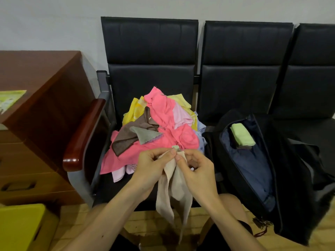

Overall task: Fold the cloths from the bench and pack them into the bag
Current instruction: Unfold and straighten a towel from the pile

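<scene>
Both hands, left hand and right hand, pinch the top edge of a beige cloth hanging past the bench's front edge; the open bag sits rightward.

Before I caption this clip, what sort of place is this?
Probably a waiting area or office lobby, not a home: a row of linked black padded seats against a bare wall, with a brown wooden desk beside them. The cloth pile and the open bag sit on the seats.
</scene>
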